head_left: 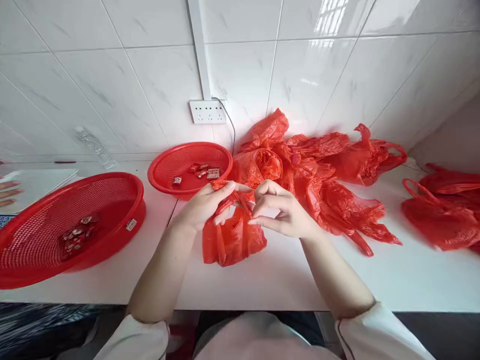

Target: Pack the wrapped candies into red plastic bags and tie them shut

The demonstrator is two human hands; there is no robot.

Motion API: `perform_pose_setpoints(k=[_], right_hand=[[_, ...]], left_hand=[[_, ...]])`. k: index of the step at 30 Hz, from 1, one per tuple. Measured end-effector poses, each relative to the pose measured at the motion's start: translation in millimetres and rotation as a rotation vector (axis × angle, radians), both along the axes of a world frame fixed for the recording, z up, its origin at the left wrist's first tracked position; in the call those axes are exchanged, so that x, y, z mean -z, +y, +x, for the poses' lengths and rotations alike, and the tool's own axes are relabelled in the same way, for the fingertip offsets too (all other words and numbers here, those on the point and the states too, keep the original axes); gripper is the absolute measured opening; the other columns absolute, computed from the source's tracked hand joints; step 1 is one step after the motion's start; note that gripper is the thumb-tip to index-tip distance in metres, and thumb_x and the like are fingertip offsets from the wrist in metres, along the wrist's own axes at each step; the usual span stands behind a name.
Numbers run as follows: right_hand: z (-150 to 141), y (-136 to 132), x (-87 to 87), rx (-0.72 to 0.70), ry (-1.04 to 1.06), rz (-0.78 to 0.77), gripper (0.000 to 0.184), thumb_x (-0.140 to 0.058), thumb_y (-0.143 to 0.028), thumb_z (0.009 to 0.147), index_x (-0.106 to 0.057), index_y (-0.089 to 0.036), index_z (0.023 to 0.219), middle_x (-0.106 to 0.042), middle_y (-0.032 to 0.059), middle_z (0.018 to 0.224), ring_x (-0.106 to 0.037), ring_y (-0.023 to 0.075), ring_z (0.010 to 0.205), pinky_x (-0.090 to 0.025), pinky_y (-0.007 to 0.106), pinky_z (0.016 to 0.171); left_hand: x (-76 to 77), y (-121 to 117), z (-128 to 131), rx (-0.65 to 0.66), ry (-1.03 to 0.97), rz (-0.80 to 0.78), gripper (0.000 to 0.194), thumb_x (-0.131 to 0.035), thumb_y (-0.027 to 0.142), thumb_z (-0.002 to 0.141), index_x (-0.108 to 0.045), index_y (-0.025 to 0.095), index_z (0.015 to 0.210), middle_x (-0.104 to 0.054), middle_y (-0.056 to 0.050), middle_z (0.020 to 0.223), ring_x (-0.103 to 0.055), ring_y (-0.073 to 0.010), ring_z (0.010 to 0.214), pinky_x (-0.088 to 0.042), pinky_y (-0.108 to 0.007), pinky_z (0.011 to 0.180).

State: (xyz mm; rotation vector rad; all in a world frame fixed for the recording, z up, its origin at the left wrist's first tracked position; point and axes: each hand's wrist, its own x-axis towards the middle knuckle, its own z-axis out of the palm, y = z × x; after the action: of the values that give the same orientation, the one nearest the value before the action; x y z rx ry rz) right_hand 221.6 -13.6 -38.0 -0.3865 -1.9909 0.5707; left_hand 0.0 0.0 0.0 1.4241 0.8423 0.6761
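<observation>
A red plastic bag (pixel 234 245) hangs between my two hands, just above the white table. My left hand (pixel 208 202) grips its gathered upper part, with the thumb on top and some fingers behind the plastic. On the other side, my right hand (pixel 281 210) pinches a strand of the bag between thumb and fingertips. What the bag holds, if anything, is hidden by the plastic. Behind my hands stands a small red basket (pixel 161 175) with a few small printed packets (pixel 213 173) inside.
A larger red basket (pixel 137 200) with small packets stands at the left, near another person's hand (pixel 9 192). Several red bags (pixel 315 170) are heaped behind and to the right; more bags (pixel 442 215) lie far right. A power strip (pixel 207 111) hangs on the tiled wall.
</observation>
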Motion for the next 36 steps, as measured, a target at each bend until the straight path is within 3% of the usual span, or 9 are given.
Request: perform_pose_setpoints(k=[5, 9, 11, 14, 17, 20, 25, 30, 36], right_hand=[[-6.1, 2.2, 3.7, 0.049, -0.105, 0.072, 0.011, -0.074, -0.03, 0.084, -0.066, -0.022, 0.085, -0.052, 0.0049, 0.1, -0.055, 0.0188, 0.099, -0.049, 0.039, 0.094], [-24.0, 14.1, 15.4, -0.06, 0.175, -0.343, 0.038, -0.05, -0.054, 0.096, -0.057, -0.025, 0.119, -0.049, 0.0102, 0.139, -0.055, 0.0234, 0.12, -0.047, 0.044, 0.103], [-31.5, 23.0, 23.9, -0.109, 0.256, -0.542, 0.041, -0.035, -0.05, 0.102, -0.051, -0.025, 0.13, -0.054, 0.0096, 0.137, -0.058, 0.0215, 0.12, -0.046, 0.044, 0.104], [-34.6, 34.6, 34.7, -0.163, 0.285, -0.644, 0.038, -0.045, -0.041, 0.1, -0.051, -0.024, 0.133, -0.065, 0.0069, 0.124, -0.063, 0.0191, 0.113, -0.047, 0.042, 0.104], [-30.2, 39.0, 38.2, -0.119, 0.271, -0.601, 0.032, -0.062, -0.038, 0.091, -0.063, -0.022, 0.119, -0.071, 0.0053, 0.112, -0.066, 0.0181, 0.103, -0.051, 0.038, 0.098], [-22.2, 35.8, 33.8, 0.036, 0.26, -0.539, 0.024, -0.067, -0.038, 0.088, -0.07, -0.019, 0.102, -0.073, 0.0051, 0.098, -0.069, 0.0179, 0.092, -0.056, 0.035, 0.088], [8.6, 27.9, 26.0, 0.368, 0.116, -0.33, 0.018, -0.064, -0.034, 0.091, -0.074, -0.022, 0.099, -0.074, 0.0058, 0.099, -0.069, 0.0187, 0.092, -0.056, 0.034, 0.086], [61.7, 28.3, 47.9, 0.548, 0.008, -0.351, 0.019, -0.064, -0.037, 0.09, -0.074, -0.023, 0.098, -0.074, 0.0058, 0.097, -0.071, 0.0217, 0.091, -0.056, 0.038, 0.085], [87.4, 31.6, 67.5, 0.64, -0.073, -0.447, 0.023, -0.059, -0.038, 0.091, -0.073, -0.021, 0.098, -0.075, 0.0063, 0.097, -0.071, 0.0234, 0.09, -0.057, 0.04, 0.085]], left_hand=[[10.7, 7.8, 10.1, -0.047, -0.151, -0.072, 0.033, -0.053, 0.042, 0.094, -0.062, 0.015, 0.078, -0.057, 0.002, 0.057, -0.05, -0.0069, 0.046, -0.042, -0.019, 0.047], [5.9, 1.4, 11.6, 0.107, 0.178, 0.254, 0.045, -0.045, 0.043, 0.097, -0.053, 0.016, 0.062, -0.054, 0.0, 0.058, -0.054, -0.0105, 0.049, -0.046, -0.025, 0.053], [4.5, -3.8, 11.5, 0.013, 0.37, 0.566, 0.039, -0.044, 0.036, 0.098, -0.051, 0.018, 0.065, -0.057, -0.002, 0.07, -0.057, -0.0123, 0.062, -0.049, -0.027, 0.064], [11.1, -6.5, 10.5, -0.104, 0.447, 0.955, 0.022, -0.04, 0.02, 0.097, -0.049, 0.019, 0.076, -0.054, -0.005, 0.096, -0.055, -0.0132, 0.077, -0.05, -0.029, 0.073], [24.2, -2.2, 8.1, -0.068, 0.37, 1.115, 0.02, -0.038, 0.015, 0.097, -0.057, 0.019, 0.093, -0.052, -0.008, 0.109, -0.058, -0.0146, 0.09, -0.052, -0.03, 0.081], [34.9, 1.8, 4.1, -0.212, 0.352, 1.177, 0.03, -0.042, 0.02, 0.099, -0.059, 0.021, 0.124, -0.054, -0.01, 0.122, -0.06, -0.0166, 0.108, -0.052, -0.031, 0.093], [45.8, -5.9, -11.1, -0.475, 0.467, 1.129, 0.038, -0.042, 0.024, 0.1, -0.06, 0.022, 0.135, -0.063, -0.004, 0.135, -0.058, -0.0168, 0.125, -0.045, -0.031, 0.108], [67.2, -23.1, -43.7, -0.617, 0.536, 0.837, 0.039, -0.04, 0.035, 0.101, -0.066, 0.024, 0.128, -0.067, -0.003, 0.131, -0.059, -0.019, 0.125, -0.044, -0.034, 0.108], [89.5, -25.9, -63.1, -0.553, 0.572, 0.487, 0.05, -0.037, 0.05, 0.099, -0.067, 0.022, 0.128, -0.066, -0.006, 0.132, -0.058, -0.0242, 0.126, -0.043, -0.038, 0.108]])
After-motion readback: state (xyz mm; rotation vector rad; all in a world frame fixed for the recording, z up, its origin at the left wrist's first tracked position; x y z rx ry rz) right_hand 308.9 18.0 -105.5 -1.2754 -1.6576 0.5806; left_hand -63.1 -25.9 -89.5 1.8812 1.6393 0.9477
